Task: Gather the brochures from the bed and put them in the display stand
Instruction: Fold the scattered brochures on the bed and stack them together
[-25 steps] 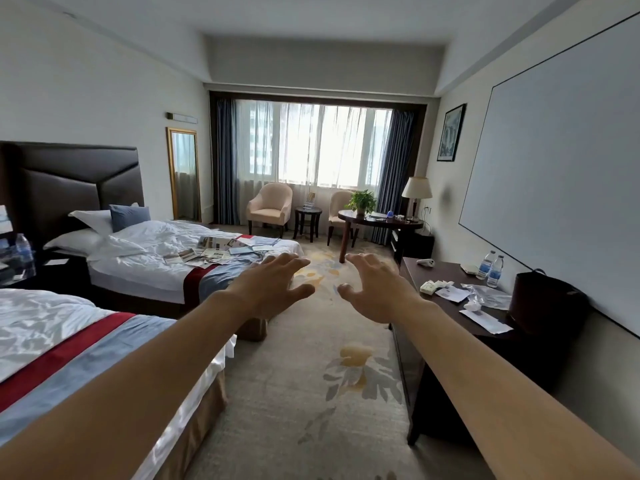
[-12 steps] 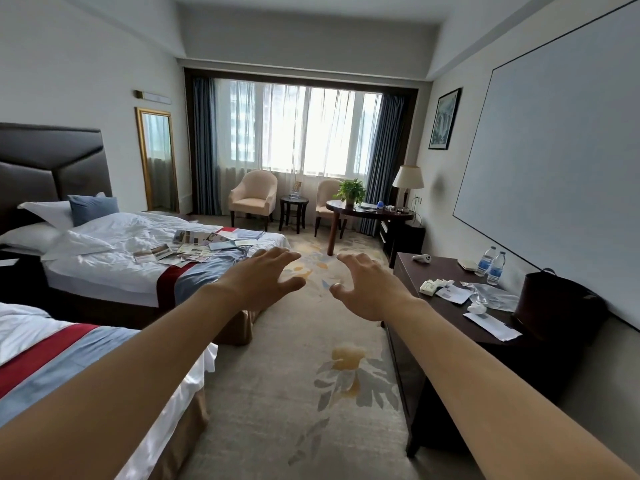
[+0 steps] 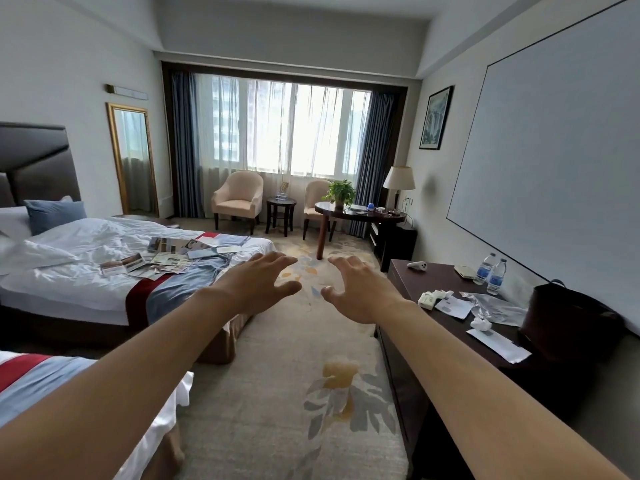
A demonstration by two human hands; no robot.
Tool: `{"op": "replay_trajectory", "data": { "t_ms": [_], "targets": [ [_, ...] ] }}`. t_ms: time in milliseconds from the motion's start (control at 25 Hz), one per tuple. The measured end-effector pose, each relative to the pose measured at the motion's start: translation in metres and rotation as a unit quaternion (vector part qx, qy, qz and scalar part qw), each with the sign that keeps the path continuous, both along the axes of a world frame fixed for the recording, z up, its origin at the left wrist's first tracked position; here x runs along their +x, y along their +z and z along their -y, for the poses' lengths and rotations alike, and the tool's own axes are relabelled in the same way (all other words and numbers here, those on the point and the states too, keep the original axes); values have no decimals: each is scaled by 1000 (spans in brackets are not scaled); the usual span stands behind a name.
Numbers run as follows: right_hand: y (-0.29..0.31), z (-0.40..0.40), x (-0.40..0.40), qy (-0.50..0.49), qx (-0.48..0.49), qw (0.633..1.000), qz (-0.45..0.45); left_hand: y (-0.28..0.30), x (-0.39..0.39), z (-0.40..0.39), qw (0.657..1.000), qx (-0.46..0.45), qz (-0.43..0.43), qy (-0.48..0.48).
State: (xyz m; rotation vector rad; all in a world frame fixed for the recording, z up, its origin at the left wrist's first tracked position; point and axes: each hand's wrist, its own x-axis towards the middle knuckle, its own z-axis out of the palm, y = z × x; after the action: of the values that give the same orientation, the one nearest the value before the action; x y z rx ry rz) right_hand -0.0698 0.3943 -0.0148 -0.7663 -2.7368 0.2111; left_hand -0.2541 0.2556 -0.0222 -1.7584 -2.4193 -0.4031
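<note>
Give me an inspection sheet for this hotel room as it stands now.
Surface: far bed, rumpled white duvet, red and blue runner.
Job's things: brochures scattered on that bed near its foot; a clear stand, possibly the display stand, on the small round table, too small to tell.
Clutter: papers and tissues on the dark dresser, two water bottles, black bag.
Hands: left hand and right hand outstretched, fingers spread, empty.
Cables: one at the wall by the lamp.
Surroundings: armchairs, desk, mirror, curtained window.
</note>
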Motion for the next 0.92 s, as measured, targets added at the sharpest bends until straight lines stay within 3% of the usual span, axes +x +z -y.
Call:
{"op": "replay_trajectory", "data": {
  "t_ms": [480, 920],
  "targets": [
    [0, -150, -104, 16, -3, 1000, -4, 4, -93, -138, 1000, 1, 8, 23],
    [-10, -270, -261, 15, -12, 1000, -7, 2, -253, -265, 1000, 12, -2, 7]
  ]
}}
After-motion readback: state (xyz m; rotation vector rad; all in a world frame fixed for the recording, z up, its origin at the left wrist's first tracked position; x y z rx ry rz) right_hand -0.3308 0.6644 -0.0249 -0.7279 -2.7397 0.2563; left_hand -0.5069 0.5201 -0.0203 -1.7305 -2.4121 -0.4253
